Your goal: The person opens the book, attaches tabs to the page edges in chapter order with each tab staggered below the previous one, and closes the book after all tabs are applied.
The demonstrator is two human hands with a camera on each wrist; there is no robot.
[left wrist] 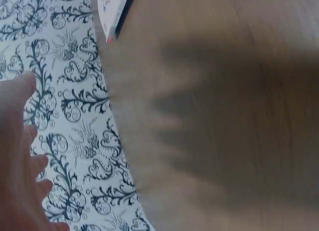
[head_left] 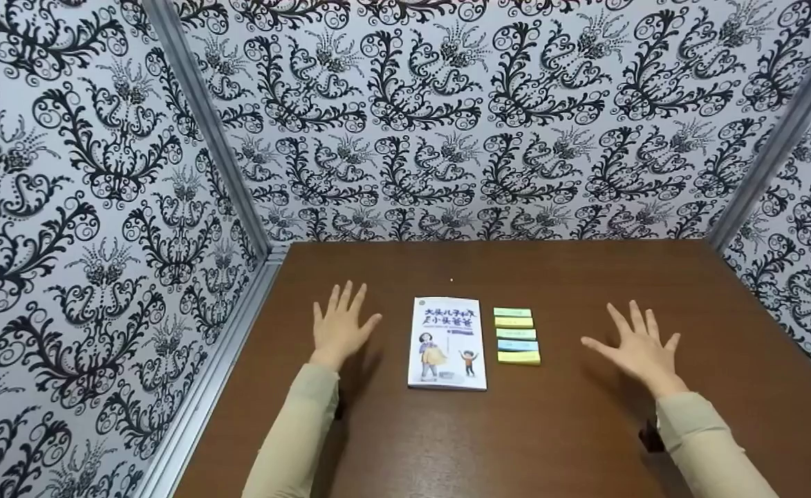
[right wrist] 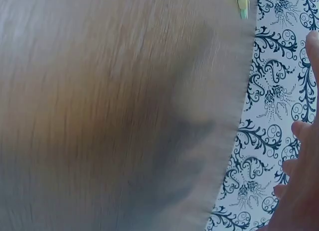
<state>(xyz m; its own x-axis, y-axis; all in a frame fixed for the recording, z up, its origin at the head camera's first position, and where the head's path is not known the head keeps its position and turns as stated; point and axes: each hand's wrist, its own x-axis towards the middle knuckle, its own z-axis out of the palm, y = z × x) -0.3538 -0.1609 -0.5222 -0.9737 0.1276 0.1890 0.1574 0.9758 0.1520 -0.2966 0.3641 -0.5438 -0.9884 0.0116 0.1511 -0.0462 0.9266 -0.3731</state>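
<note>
A white book (head_left: pixel 446 344) with a cartoon cover lies face up on the brown table. Just right of it, several sticky note pads (head_left: pixel 516 334) in green, yellow and blue form a column. My left hand (head_left: pixel 339 328) hovers left of the book, fingers spread and holding nothing. On the other side, my right hand (head_left: pixel 641 351) is held with spread fingers to the right of the pads, also bare. The left wrist view catches a corner of the book (left wrist: pixel 112 14) at its top; the right wrist view shows the edge of the pads (right wrist: pixel 242 3).
The brown table (head_left: pixel 488 443) meets black-and-white patterned walls (head_left: pixel 433 138) at its back and sides. Metal posts (head_left: pixel 204 131) stand at the corners. A tiny pale speck (head_left: pixel 451 280) sits beyond the book. Hand shadows fall on the tabletop.
</note>
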